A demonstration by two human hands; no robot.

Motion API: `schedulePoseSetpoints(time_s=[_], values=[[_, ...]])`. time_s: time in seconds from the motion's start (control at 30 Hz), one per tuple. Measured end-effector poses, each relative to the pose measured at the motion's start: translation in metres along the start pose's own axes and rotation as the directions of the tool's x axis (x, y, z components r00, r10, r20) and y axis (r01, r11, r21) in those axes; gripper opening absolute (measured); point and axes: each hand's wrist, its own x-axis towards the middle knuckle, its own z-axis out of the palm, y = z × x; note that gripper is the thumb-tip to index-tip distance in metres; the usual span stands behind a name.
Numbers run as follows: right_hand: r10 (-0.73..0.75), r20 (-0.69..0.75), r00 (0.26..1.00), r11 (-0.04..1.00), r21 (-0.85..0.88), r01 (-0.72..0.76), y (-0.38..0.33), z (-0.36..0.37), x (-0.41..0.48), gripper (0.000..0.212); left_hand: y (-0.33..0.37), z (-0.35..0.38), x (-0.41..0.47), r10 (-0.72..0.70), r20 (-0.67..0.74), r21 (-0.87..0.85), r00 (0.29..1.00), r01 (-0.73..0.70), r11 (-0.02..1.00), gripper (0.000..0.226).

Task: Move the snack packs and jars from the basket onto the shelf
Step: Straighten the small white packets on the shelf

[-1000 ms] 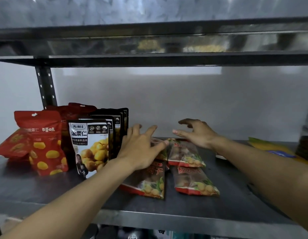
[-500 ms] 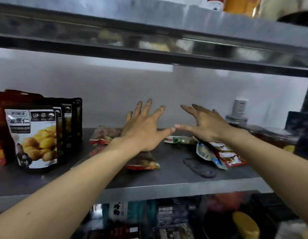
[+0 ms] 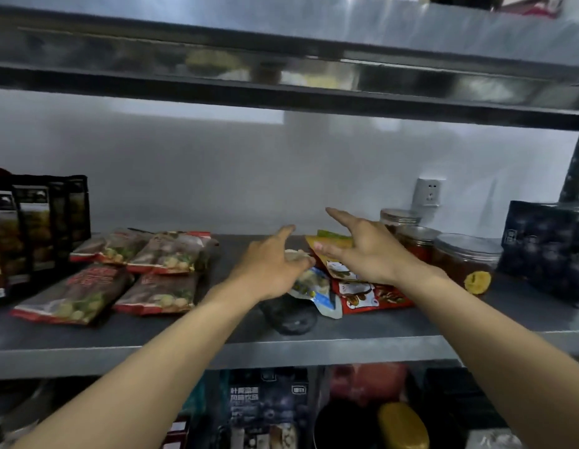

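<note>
**We Are Hovering Both Hands Over the Loose Pile**

We are holding both hands over the loose pile of snack packs (image 3: pixel 356 291) lying on the shelf (image 3: pixel 217 338). Our left hand (image 3: pixel 272 270) is hovering at the pile's left edge, fingers straight and relaxed, gripping nothing; whether its thumb is touching the top pack we cannot tell. Our right hand (image 3: pixel 369 251) is spreading its fingers wide above the pile, holding nothing. Four flat chestnut packs (image 3: pixel 145 270) are lying left of the pile, and three jars (image 3: pixel 463 257) are standing just right of it.
</note>
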Motion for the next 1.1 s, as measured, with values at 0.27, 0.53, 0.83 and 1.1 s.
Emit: schedulePoseSetpoints(time_s=[0.27, 0.53, 0.83, 1.1], values=[[-0.037, 0.040, 0.998, 0.999, 0.008, 0.037, 0.005, 0.016, 0.022, 0.073, -0.008, 0.038, 0.013, -0.152, 0.119, -0.521, 0.981, 0.192, 0.832, 0.051], [-0.023, 0.151, 0.988, 0.999, 0.027, 0.019, 0.006, 0.030, 0.056, 0.047, -0.031, 0.012, -0.018, -0.191, -0.262, -0.257, 0.946, 0.122, 0.959, 0.031], [0.130, 0.409, 0.903, 0.965, -0.261, -0.021, -0.010, 0.056, 0.088, 0.047, -0.052, 0.014, -0.040, 0.051, -0.141, 0.293, 0.989, -0.007, 0.956, 0.055], [0.221, 0.400, 0.889, 0.973, -0.146, -0.176, -0.012, 0.078, 0.107, 0.064, -0.054, 0.013, -0.044, 0.191, 0.021, 0.426, 0.981, -0.182, 0.886, 0.048]])
